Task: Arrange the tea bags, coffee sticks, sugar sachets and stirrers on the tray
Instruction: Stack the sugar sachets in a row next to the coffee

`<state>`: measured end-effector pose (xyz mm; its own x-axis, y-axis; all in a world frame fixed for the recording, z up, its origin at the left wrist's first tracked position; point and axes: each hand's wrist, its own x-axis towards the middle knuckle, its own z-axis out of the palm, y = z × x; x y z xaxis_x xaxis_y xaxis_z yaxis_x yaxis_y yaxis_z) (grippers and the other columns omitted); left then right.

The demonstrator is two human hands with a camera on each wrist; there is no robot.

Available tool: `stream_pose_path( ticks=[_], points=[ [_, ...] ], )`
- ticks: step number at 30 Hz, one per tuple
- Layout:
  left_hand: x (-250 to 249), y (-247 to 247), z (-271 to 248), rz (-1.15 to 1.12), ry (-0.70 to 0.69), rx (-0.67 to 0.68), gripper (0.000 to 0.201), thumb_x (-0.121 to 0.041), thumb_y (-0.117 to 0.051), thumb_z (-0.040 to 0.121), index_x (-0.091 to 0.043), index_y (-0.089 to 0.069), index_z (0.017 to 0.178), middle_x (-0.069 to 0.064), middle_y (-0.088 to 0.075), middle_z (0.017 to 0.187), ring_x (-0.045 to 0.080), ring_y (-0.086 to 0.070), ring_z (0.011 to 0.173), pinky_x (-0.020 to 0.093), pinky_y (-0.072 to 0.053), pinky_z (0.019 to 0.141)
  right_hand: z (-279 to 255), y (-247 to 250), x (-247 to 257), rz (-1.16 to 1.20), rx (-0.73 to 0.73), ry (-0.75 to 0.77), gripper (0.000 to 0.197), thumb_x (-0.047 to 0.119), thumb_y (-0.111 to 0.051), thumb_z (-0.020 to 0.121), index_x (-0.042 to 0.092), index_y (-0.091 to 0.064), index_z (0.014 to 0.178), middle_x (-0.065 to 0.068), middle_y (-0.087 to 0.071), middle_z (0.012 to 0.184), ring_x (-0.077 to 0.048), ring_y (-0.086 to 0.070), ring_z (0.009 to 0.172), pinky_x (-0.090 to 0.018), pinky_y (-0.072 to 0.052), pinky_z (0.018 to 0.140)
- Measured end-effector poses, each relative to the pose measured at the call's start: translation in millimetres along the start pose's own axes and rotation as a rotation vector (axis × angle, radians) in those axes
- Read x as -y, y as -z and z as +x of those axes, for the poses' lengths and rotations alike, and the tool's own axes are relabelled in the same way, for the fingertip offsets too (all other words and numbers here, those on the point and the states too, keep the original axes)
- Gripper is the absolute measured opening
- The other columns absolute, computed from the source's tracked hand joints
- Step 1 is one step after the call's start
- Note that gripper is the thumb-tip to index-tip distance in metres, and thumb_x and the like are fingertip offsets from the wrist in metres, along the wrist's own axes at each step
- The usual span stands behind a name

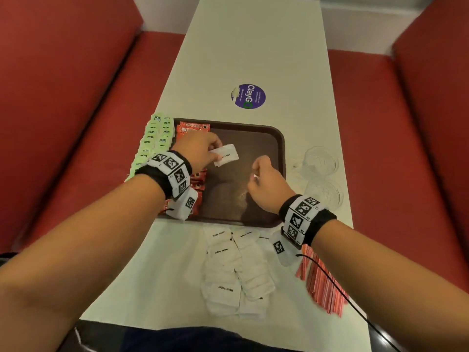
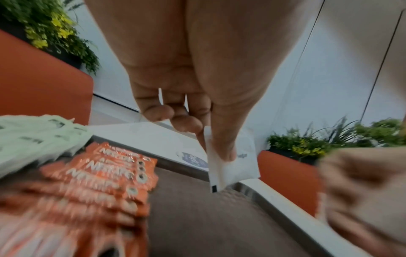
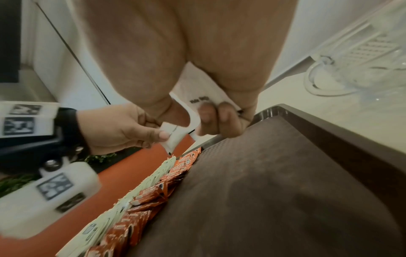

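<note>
Coffee sticks (image 1: 195,130) on tray (image 1: 280,138)

Bare forearms, black wristbands (image 1: 308,219) with white blocks of black square-pattern markers, thin black cable (image 1: 337,285).

The left forearm and wristband cover the near part of the coffee sticks (image 1: 194,184) along the tray's (image 1: 253,222) left edge. In the left wrist view those sticks smear with blur. The right hand (image 1: 266,184) hides its own sugar sachets (image 3: 204,99) from the head view.
</note>
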<state>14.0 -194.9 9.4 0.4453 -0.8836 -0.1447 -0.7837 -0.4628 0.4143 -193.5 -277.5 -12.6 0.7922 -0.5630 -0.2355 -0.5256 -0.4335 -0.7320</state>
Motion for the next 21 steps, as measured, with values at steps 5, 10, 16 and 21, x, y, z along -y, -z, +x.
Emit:
stream_pose_path(
  ticks=[5, 10, 16, 21],
  points=[
    [24, 8, 75, 0.118, 0.063, 0.018, 0.024, -0.032, -0.081, 0.078, -0.024, -0.067, 0.095, -0.001, -0.068, 0.099, 0.021, -0.062, 0.096, 0.035, -0.050, 0.084, 20, 3, -1, -0.097, -0.020, -0.021, 0.007, 0.004, -0.051, 0.088, 0.007, -0.045, 0.089, -0.006, -0.049, 0.086, -0.019, -0.046, 0.071, -0.025, -0.032, 0.059],
    [32, -6, 124, 0.226, 0.074, 0.152, 0.029, -0.035, -0.083, 0.076, -0.022, -0.064, 0.095, 0.001, -0.067, 0.108, 0.021, -0.057, 0.090, 0.030, -0.045, 0.078, 30, 5, -4, -0.096, -0.083, 0.032, 0.008, 0.015, -0.059, 0.089, 0.012, -0.058, 0.082, 0.000, -0.059, 0.084, -0.013, -0.055, 0.073, -0.026, -0.042, 0.063],
    [35, -13, 145, 0.283, 0.074, 0.175, 0.038, -0.039, -0.083, 0.075, -0.020, -0.068, 0.103, 0.001, -0.067, 0.105, 0.021, -0.057, 0.086, 0.030, -0.045, 0.073, 39, 0, -11, -0.095, -0.084, 0.032, 0.010, 0.013, -0.061, 0.090, 0.017, -0.068, 0.095, 0.012, -0.062, 0.081, -0.011, -0.062, 0.077, -0.024, -0.048, 0.069],
    [32, -19, 143, 0.365, -0.005, 0.269, 0.039, -0.048, -0.083, 0.072, -0.022, -0.073, 0.099, -0.002, -0.069, 0.101, 0.021, -0.062, 0.092, 0.029, -0.046, 0.073, 43, -3, -15, -0.091, -0.080, 0.005, 0.012, 0.015, -0.061, 0.092, 0.020, -0.067, 0.101, 0.011, -0.063, 0.084, -0.012, -0.065, 0.080, -0.029, -0.054, 0.074]
  ],
)
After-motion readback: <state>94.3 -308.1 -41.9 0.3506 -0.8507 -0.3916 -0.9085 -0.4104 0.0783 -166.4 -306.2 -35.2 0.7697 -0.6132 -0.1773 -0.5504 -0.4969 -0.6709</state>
